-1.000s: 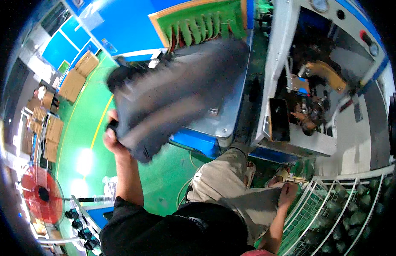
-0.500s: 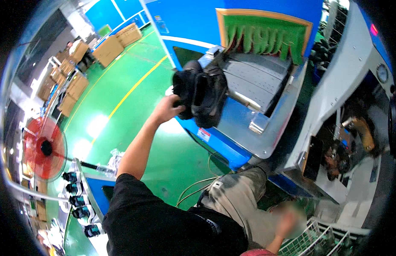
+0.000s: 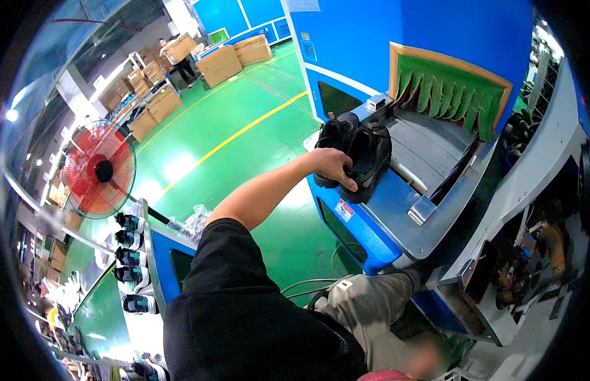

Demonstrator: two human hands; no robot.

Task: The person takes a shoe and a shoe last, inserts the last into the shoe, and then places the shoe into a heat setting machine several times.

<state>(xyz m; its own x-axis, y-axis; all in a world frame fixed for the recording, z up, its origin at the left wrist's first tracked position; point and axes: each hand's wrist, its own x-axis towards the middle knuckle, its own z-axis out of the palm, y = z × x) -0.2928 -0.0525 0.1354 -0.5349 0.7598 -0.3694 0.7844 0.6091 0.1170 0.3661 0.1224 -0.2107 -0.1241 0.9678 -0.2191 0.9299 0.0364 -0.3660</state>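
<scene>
My left arm reaches forward, and my left hand (image 3: 335,167) is closed on a pair of black shoes (image 3: 370,155). Its thumb lies along the nearer end of the right-hand shoe; the other fingers are partly hidden against the left-hand one. The pair is at the left edge of a blue machine's metal outfeed table (image 3: 402,204), beside the grey conveyor belt (image 3: 428,146). Whether the soles touch the table, I cannot tell. Low at the right, by my trouser leg, my right hand (image 3: 427,357) is blurred and its fingers do not show.
Green strips (image 3: 450,95) hang across the machine's opening. A grey machine (image 3: 498,222) with a dark phone-like slab (image 3: 482,272) stands at right. At left are a red fan (image 3: 101,168) and a rack of several dark shoes (image 3: 131,257). Farther off, a person carries a cardboard box (image 3: 181,47).
The view has turned left, so the scene sits farther right and lower. My left hand stays at the shoes, with its thumb now showing more clearly. My right hand appears lower.
</scene>
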